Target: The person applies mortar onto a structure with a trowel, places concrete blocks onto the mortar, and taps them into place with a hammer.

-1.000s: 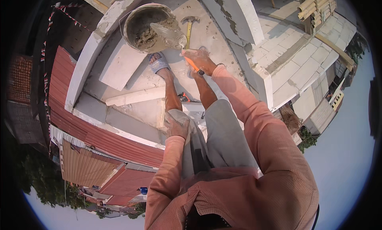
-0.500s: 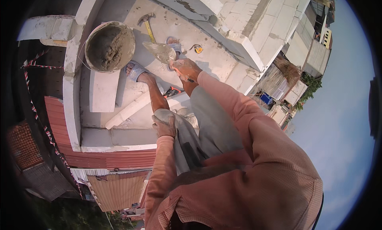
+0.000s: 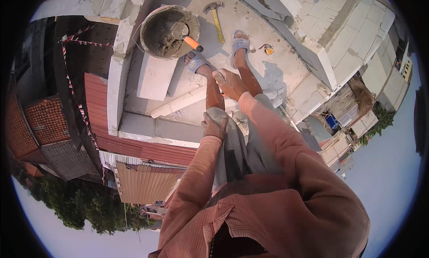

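My left hand [image 3: 214,126] rests on my grey-trousered left knee, its fingers laid over the cloth and holding nothing. Ahead of my right knee, my right hand [image 3: 229,84] hovers with curled fingers; no tool shows in it. A trowel [image 3: 180,31] lies in the bucket [image 3: 195,21], its blade on the wet grey mortar [image 3: 169,46] and its orange-and-black handle tilted out over the near right rim. Beyond my sandalled feet, a claw hammer [image 3: 216,23] with a yellow handle lies on the floor.
A yellow tape measure [image 3: 268,49] lies right of my right foot. A pale board [image 3: 156,77] and a long pale strip [image 3: 181,101] lie near the left ledge [image 3: 117,75]. Low block walls [image 3: 328,70] stand at right. Red-and-white tape and roofs lie lower, outside the ledge.
The trowel has gone from my right hand into the bucket. My right hand is now bare, near my right shin. My left hand stays on the knee; the whole view has shifted.
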`<state>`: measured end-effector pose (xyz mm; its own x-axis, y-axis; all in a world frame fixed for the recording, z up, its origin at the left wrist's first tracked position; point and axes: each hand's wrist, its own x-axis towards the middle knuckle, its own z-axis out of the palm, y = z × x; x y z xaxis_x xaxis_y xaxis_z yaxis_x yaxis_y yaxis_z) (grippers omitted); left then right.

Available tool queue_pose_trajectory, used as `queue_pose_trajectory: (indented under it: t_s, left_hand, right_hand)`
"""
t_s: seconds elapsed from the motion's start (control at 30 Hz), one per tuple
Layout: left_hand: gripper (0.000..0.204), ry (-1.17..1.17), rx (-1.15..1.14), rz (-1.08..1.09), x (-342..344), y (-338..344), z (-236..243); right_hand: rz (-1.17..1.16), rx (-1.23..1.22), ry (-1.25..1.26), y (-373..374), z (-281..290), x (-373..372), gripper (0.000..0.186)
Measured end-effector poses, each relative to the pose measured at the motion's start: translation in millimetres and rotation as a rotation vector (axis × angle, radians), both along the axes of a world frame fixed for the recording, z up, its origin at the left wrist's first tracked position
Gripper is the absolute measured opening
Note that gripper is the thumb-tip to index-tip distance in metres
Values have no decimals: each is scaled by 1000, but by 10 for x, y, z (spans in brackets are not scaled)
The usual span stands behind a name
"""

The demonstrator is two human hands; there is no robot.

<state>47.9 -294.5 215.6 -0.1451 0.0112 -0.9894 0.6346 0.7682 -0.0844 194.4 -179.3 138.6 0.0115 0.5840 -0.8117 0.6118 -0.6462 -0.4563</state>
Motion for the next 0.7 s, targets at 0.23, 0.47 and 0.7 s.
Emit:
queue_pose_trajectory:
  t_s: [0.23,0.47,0.7]
  left_hand:
    - [111,-49,-18,-120,86,143,-77]
    - [100,-4,65,-277,155,-3,-150]
    - [89,72,132,-376,345,17,-200]
  right_hand:
    - [233,-45,-315,-1040,964,1148,39]
    - [204,-303,-230,-1546,1469,1065,96]
    - [277,-590,-147,-1661,1118,1112,90]
